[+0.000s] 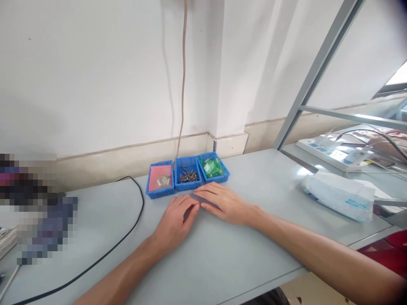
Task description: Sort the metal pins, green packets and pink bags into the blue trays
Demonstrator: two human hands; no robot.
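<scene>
Three shallow, straight-walled bins of blue plastic are lined up before a wall [104, 76], with the middle bin [188, 186] heaped with thin metal screws [189, 176]. A flat pink sheet [159, 173] and small clear pieces [163, 182] are held in the left bin [161, 193], just beside the middle bin; glossy green, translucent parts [213, 167] are held in the right bin [219, 178], on its other side. The middle bin's long axis is pointed toward the wall; the screws are strewn in mixed directions, and the right bin is set askew. Just in front of the middle bin, the left hand [176, 217] is curled, thumb and forefinger nearly closed; whether anything small is pinched cannot be told. The right hand [225, 204] is stretched flat, its thumb parted from the fingers, with nothing seen in its grasp. Smooth grey table [229, 250] is spread from the middle bin to the straight near edge. Movement is bounded behind the middle bin by the wall, to its left by a curving black cable [142, 207], and well to its right by a crinkled white packet [338, 195] and a slanted metal post [318, 70]
</scene>
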